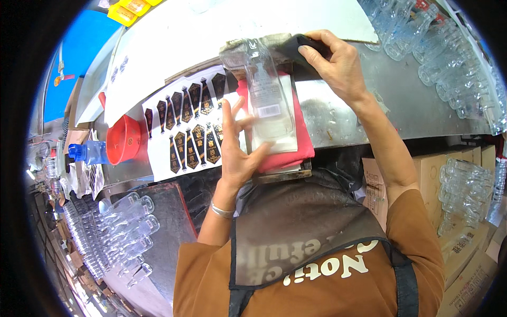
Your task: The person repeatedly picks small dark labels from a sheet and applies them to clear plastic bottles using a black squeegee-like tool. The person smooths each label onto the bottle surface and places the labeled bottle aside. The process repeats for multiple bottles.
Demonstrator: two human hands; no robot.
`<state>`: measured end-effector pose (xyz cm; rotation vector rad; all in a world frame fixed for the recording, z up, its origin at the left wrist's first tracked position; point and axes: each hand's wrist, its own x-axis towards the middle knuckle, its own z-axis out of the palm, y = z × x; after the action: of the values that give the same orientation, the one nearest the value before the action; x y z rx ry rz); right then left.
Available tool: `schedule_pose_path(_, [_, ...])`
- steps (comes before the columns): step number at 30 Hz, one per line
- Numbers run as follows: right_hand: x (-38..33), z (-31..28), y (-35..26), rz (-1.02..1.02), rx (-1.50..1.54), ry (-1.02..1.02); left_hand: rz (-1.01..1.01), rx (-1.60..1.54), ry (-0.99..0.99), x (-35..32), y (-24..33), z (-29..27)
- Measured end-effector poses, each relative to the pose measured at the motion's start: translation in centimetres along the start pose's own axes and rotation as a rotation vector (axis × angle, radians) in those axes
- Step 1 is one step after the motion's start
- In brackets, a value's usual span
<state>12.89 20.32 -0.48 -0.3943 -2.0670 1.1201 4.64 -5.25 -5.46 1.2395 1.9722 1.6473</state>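
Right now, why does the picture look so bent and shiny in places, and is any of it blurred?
Head view: the fisheye lens curves the metal bench edge and blackens the corners; bright light glares off the clear glass bottle and the bench; the apron lettering close to the camera is soft, while the left hand and right hand stay sharp.

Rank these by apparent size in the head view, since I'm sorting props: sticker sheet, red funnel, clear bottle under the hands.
1. sticker sheet
2. clear bottle
3. red funnel
The bottle lies nearer the camera, so its lead over the funnel is unsure.
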Motion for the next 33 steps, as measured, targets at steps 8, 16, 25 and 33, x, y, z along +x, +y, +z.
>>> schedule_pose_path(8, [2.7,2.7,-6.2,-0.716,-0.518,-0.170,0.035,0.202,0.105,-0.4,1.7,1.7])
schedule_pose_path(16, [1.4,2.7,-5.4,-0.692,-0.438,-0.378,-0.007,0.204,0.089,-0.2,1.6,1.6])
schedule_pose_path(25, [-1.1,1.2,-3.9,-0.518,-0.074,-0.327,0.011,0.185,-0.041,-0.6,1.1,-0.7])
schedule_pose_path(33, [0.2,-0.4,0.0,-0.182,0.065,-0.153,0.128,0.315,0.103,14.5,1.1,-2.9])
